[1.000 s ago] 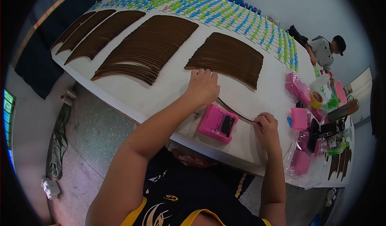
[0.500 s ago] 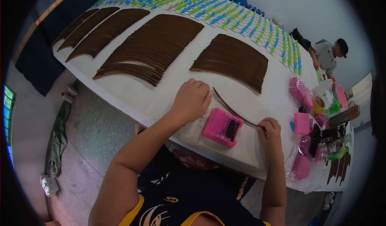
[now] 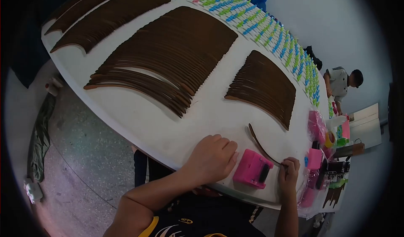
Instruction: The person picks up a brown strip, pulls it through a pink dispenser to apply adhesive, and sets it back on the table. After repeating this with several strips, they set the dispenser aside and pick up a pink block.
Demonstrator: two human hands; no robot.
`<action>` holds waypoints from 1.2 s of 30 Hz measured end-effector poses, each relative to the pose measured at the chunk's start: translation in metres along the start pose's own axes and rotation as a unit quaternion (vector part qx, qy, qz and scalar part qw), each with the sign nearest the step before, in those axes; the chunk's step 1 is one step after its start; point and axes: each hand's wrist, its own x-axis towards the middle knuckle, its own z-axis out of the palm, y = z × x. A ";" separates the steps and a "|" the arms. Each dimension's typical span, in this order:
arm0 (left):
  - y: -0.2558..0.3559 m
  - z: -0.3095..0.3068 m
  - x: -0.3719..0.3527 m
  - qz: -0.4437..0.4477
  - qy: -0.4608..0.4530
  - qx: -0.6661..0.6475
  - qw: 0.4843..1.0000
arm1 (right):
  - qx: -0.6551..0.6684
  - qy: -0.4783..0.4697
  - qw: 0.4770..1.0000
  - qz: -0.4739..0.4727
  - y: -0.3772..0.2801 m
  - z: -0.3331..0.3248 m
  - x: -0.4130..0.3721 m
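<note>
My right hand (image 3: 289, 174) pinches the lower end of a thin, curved dark brown strip (image 3: 264, 149). The strip slants up and left over the white table, its far tip free. Between my hands sits a pink block-shaped fixture (image 3: 251, 168) with a black part (image 3: 264, 173) on its right side. My left hand (image 3: 213, 158) rests on the table just left of this fixture, apart from the strip. Its fingers are curled and the fingertips are partly hidden, so I cannot see if anything is in them.
Rows of similar brown strips lie in a large group (image 3: 168, 47) and a smaller one (image 3: 265, 85). Green and blue clips (image 3: 256, 26) line the far edge. Pink blocks in plastic (image 3: 313, 159) and a tape roll (image 3: 330, 139) crowd the right. Another person (image 3: 340, 83) stands at the far right.
The view has shifted, so the table's contents sit lower and larger. My right hand still holds the strip's end; my left hand is now lower beside the pink fixture, farther from the strip's tip.
</note>
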 end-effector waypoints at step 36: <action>0.148 0.017 0.080 0.250 -0.103 0.188 0.944 | 0.124 0.131 0.965 -0.191 -0.074 -0.072 0.026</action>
